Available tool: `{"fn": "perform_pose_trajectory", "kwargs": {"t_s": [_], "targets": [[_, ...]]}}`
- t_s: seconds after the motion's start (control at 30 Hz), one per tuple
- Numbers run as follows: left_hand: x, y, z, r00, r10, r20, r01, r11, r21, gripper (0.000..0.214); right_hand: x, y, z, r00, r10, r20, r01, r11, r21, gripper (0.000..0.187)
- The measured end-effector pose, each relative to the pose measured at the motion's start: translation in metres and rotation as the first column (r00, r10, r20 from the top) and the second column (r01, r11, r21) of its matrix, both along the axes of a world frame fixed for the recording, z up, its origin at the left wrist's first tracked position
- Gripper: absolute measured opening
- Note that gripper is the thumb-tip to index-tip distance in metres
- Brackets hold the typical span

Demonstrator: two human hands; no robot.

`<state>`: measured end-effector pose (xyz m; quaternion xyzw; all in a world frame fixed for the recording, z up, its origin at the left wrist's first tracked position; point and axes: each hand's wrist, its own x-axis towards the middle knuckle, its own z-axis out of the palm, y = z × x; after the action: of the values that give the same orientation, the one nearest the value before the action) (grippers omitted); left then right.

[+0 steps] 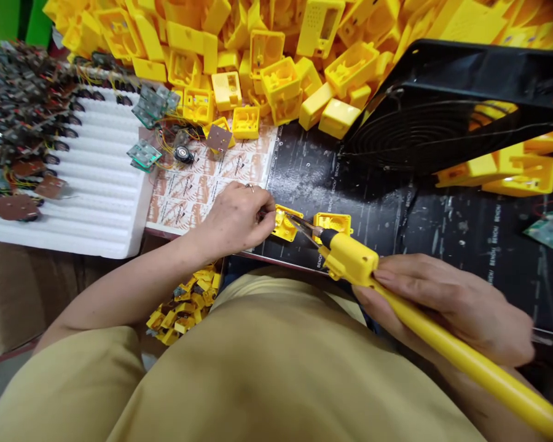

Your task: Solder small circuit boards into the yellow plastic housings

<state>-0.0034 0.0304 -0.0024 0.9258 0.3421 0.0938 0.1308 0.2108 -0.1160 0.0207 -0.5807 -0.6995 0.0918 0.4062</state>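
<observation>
- Head view, left hand point(239, 218): fingers bent and drawn together at the near-left edge of a small yellow case point(283, 232); I can't tell whether they pinch it or only rest there.
- Right hand point(447, 301): closed around a yellow tool point(352, 261), whose metal tip points away from the fingers into that case, just beside the left fingertips.
- The step in hand looks like tip work inside the case; the next move probably calls for a steady case and a tip kept clear of the left fingers.
- The case lies open side up, with something shiny inside, too small to name.
- Second yellow case point(334, 221): open, just right of the first, partly behind the tool.
- Foam tray point(105, 184): left of the left hand, ribbed white, heaped with wired circuit boards point(13, 123).
- Pile of yellow cases point(281, 80): beyond both hands; many lie open, showing moulded hollows.
- Heap of yellow pieces point(198, 298): below the left forearm, its container mostly hidden.
</observation>
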Motion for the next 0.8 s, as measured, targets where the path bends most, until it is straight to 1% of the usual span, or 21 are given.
{"fn": "perform_pose_trajectory", "kwargs": {"t_s": [0.07,0.1,0.2,0.27,0.33,0.43,0.5,0.53,0.6,0.63,0.73,0.8], "targets": [[0.001,0.0,0.0,1.0,-0.006,-0.019,0.006,1.0,0.03,0.016,0.002,0.006,-0.003,0.992,0.096,0.077,-0.102,0.992,0.079,0.021],[0.001,-0.001,0.0,1.0,-0.012,-0.026,0.014,0.999,0.048,0.017,0.002,0.008,-0.005,0.988,0.112,0.106,-0.122,0.988,0.095,0.019],[0.002,-0.001,-0.001,0.998,-0.039,-0.041,0.043,0.994,0.104,0.02,0.004,0.005,-0.008,0.985,0.122,0.125,-0.132,0.989,0.071,0.012],[0.002,0.0,-0.003,0.997,-0.054,-0.053,0.06,0.989,0.133,0.022,0.005,0.003,-0.01,0.977,0.165,0.134,-0.174,0.983,0.056,0.011],[0.002,0.0,-0.004,0.996,-0.064,-0.067,0.074,0.986,0.152,0.023,0.007,0.003,-0.011,0.965,0.215,0.151,-0.229,0.97,0.084,0.013],[0.003,0.0,-0.005,0.994,-0.079,-0.077,0.091,0.981,0.171,0.024,0.009,0.006,-0.007,0.942,0.281,0.185,-0.313,0.934,0.173,0.019],[0.003,0.0,-0.005,0.993,-0.08,-0.081,0.094,0.98,0.178,0.024,0.01,0.008,0.0,0.942,0.27,0.199,-0.3,0.944,0.14,0.01],[0.003,0.0,-0.004,0.993,-0.078,-0.085,0.092,0.98,0.178,0.025,0.01,0.008,0.004,0.95,0.235,0.204,-0.26,0.96,0.105,0.007],[0.004,0.0,-0.004,0.994,-0.071,-0.089,0.086,0.981,0.175,0.025,0.01,0.01,0.013,0.962,0.162,0.222,-0.177,0.983,0.05,0.016],[0.003,-0.001,-0.004,0.994,-0.07,-0.089,0.085,0.981,0.172,0.025,0.01,0.011,0.017,0.961,0.145,0.235,-0.16,0.986,0.046,0.02],[0.002,-0.001,-0.004,0.994,-0.073,-0.08,0.086,0.981,0.174,0.025,0.01,0.015,0.024,0.948,0.169,0.268,-0.197,0.977,0.08,0.025],[0.002,-0.001,-0.004,0.994,-0.077,-0.073,0.089,0.98,0.178,0.025,0.01,0.016,0.024,0.946,0.183,0.268,-0.214,0.973,0.089,0.026]]}}
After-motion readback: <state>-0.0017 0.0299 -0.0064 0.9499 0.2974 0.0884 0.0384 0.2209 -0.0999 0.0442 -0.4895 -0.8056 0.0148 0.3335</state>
